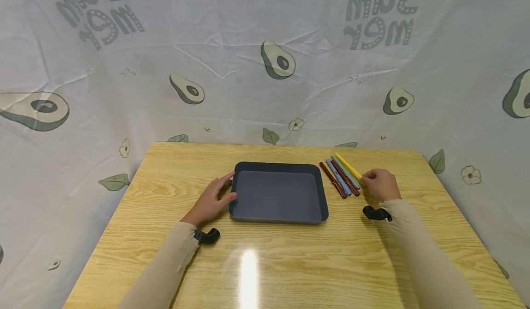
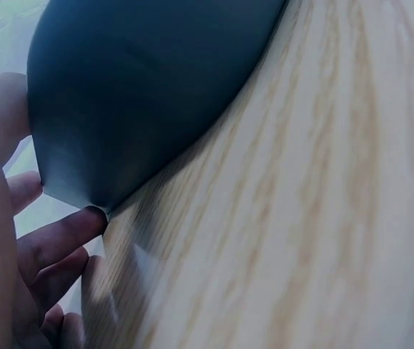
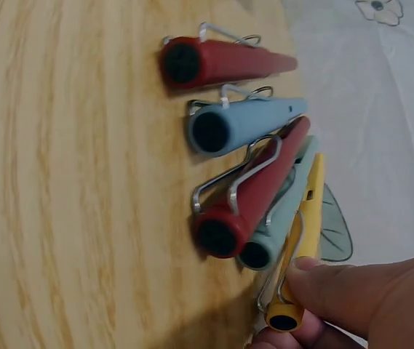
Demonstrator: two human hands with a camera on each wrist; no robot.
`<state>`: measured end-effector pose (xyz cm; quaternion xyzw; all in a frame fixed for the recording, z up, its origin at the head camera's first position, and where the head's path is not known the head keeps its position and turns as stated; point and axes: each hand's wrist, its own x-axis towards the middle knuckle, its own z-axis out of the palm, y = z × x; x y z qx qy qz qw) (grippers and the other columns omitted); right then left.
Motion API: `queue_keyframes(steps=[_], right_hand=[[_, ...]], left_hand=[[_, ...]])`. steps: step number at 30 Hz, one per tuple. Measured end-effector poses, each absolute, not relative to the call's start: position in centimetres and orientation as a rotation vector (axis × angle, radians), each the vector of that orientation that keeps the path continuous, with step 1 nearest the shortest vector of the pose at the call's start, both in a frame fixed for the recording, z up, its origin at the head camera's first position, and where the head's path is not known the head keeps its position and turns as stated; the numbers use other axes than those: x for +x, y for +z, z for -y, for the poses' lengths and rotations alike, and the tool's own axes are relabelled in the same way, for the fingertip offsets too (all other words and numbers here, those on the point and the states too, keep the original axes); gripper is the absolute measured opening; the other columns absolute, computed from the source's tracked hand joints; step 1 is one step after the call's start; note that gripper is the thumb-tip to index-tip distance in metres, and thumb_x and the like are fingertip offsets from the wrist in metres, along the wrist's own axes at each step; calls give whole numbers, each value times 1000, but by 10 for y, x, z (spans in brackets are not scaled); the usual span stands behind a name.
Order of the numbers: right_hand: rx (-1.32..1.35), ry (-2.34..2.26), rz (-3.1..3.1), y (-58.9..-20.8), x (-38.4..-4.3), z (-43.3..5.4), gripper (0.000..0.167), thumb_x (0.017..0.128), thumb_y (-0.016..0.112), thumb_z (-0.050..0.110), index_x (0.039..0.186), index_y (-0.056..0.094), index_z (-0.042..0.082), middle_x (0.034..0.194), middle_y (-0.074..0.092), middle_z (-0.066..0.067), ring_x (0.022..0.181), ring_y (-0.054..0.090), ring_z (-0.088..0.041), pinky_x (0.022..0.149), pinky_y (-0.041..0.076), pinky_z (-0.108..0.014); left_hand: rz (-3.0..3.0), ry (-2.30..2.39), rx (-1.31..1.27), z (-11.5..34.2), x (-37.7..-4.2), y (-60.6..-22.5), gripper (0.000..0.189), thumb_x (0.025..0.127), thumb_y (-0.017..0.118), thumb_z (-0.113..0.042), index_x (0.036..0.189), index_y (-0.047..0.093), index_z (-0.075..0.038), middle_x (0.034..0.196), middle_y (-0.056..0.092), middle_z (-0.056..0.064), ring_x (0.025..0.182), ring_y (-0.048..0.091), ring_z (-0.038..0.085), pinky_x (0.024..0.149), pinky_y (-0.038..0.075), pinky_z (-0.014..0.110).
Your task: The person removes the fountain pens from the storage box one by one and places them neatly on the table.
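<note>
My right hand [image 1: 380,183] pinches the capped end of a yellow pen [image 3: 308,236] between thumb and fingers. Beside it lie a pale green pen [image 3: 279,214], a dark red pen [image 3: 254,193], a light blue pen [image 3: 254,122] and another dark red pen [image 3: 239,62], all with wire clips. My left hand [image 1: 211,201] rests at the left side of a dark grey rectangular tray [image 1: 278,196], its thumb over the rim and its fingers along the outer wall. In the left wrist view the fingertips touch the tray's corner [image 2: 105,182].
The wooden table [image 1: 290,263] carries the tray in its middle and the pens to the tray's right. Behind the table hangs a pale curtain [image 1: 232,60] printed with avocados and leaves. Black straps with cameras [image 1: 207,236] sit on both wrists.
</note>
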<state>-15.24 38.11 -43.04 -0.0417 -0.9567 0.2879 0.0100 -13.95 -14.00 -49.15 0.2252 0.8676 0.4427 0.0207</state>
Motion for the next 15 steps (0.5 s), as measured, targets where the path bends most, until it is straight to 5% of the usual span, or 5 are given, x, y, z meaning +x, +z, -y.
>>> queue_keyframes(steps=[11,15], right_hand=[[-152,986,3030,-431,-155,-384,35,107,61,22,116,72,-10,107,73,-27,97,66,-44,78,57,-55],[-85,981,3011,-432,-154,-386,39,109,55,25,124,69,-9,117,70,-30,103,65,-47,85,55,-61]], left_hand=[[-2655,1355,699,139,-145,-486,70,106,60,-39,165,29,-17,152,52,17,144,46,34,129,12,56],[-2589,1371,611,141,-148,-479,73,106,57,-47,167,24,-23,155,48,12,146,44,31,125,27,57]])
